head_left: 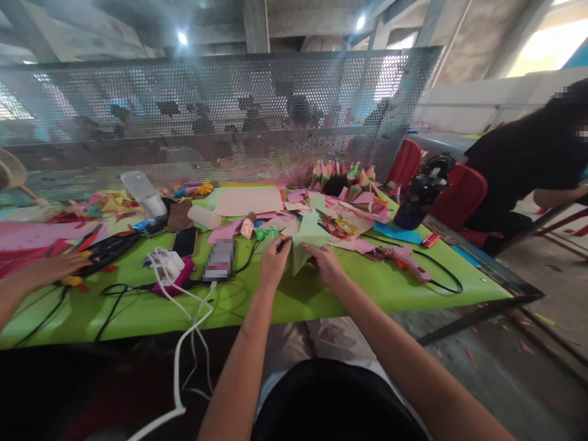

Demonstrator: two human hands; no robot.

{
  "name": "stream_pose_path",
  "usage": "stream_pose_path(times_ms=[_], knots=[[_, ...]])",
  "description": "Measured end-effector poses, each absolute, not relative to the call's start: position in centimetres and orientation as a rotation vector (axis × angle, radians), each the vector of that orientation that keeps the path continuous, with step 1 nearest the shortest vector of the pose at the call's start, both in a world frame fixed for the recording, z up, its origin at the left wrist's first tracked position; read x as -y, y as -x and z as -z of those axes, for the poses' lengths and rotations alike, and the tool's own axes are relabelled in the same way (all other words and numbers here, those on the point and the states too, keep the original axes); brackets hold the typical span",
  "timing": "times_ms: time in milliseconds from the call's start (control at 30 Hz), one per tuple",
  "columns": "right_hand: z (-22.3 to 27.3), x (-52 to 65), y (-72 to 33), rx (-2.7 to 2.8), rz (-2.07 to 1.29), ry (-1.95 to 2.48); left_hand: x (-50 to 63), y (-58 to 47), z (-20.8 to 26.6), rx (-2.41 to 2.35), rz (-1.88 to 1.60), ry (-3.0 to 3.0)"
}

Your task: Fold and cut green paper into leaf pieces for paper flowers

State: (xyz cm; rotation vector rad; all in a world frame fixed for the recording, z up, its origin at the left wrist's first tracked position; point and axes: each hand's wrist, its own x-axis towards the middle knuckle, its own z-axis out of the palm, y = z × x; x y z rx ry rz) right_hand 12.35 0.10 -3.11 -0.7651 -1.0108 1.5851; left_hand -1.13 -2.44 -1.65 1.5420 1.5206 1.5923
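Note:
Between my two hands, just above the front part of the green table, is a sheet of pale green paper [309, 241] with a drooping corner. My left hand [275, 257] pinches its left edge between thumb and fingers. My right hand [325, 262] grips the right side, thumb on top and fingers partly hidden behind. Right behind the paper lie scissors with red and yellow handles [340, 227]. A small piece with green wrapping [266, 233] sits just left of my left hand. Off to the right rests a pink glue gun [404, 260] with a black cord.
Phones [219, 260], white charging cables [177, 278] and a magenta power block lie to the left. Another person's hand [59, 266] reaches in at far left. Wrapped paper cones [342, 174] stand at the back. A dark bottle [420, 190] stands near the right edge, beside red chairs [463, 193] and a seated person.

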Motion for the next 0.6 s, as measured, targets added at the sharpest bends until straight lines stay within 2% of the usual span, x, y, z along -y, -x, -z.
stream_pose_path(times_ms=[600], knots=[[2.64, 0.34, -12.22, 1.105, -1.489, 0.756, 1.87, 1.30, 2.39, -1.341, -1.566, -1.368]])
